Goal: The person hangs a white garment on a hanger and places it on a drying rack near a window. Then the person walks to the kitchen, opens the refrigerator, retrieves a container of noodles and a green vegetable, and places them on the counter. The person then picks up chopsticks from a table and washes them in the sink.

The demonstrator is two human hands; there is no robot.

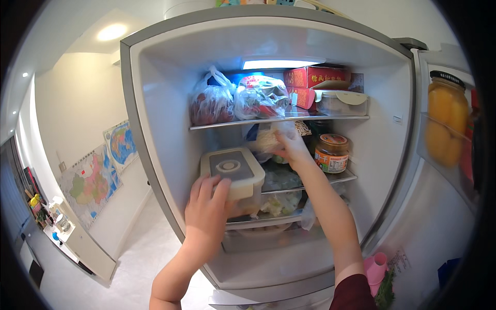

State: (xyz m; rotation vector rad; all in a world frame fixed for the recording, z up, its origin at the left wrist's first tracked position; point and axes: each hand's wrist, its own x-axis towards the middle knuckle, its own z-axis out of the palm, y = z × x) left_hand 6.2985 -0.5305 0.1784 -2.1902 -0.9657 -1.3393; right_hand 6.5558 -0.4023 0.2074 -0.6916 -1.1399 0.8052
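My left hand (206, 209) grips the front left corner of a lidded plastic food container (254, 180), fingers over the rim of its cream lid. The container sits at the left of the middle shelf, and its grey lid panel has a round valve. My right hand (292, 145) reaches in below the upper shelf and holds a clear plastic bag (267, 140) with pale contents. Motion blurs the bag, so its contents cannot be told exactly. Right of that hand stands a glass jar (332, 155) with an orange label. More bagged food (283, 176) lies below the hand.
On the upper shelf (279, 119) are plastic bags of produce (261, 97), red boxes (317, 77) and a clear clip-lid container (341, 104). A lower shelf holds bagged vegetables (281, 203). The open door (438, 186) at right carries a jar of yellow fruit (446, 120).
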